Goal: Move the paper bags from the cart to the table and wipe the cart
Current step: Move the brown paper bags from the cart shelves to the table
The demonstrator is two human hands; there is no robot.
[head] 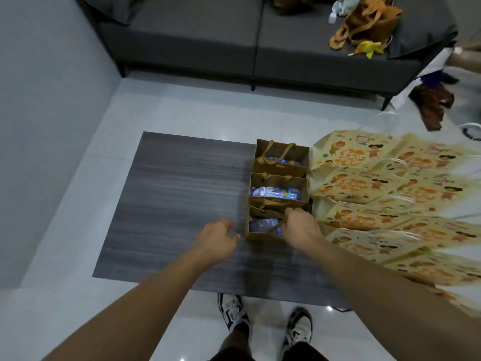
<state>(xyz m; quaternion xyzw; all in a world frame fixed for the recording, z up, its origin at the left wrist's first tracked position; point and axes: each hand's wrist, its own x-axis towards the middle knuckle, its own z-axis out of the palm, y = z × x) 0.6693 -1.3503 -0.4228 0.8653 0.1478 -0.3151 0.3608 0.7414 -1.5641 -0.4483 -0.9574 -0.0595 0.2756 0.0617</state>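
Three brown bags in a row on the table, my hands at the nearest one.

My right hand (299, 227) pinches the near bag (263, 227) by its handle; my left hand (217, 239) hangs just at its 9 o'clock, fingers loosely curled, holding nothing. The mid bag (278, 190) and far bag (282, 157) stand beyond on the table (169, 204). Their contents are blurred, perhaps bottles. Printed yellow bags (385, 194) at 3 o'clock run off frame. The cart is out of view.

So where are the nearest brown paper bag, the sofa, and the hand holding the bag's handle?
nearest brown paper bag (260, 234): head view, on its front wall.
sofa (197, 37): head view, on the left seat cushion.
right hand (299, 225): head view, on the back of the hand.
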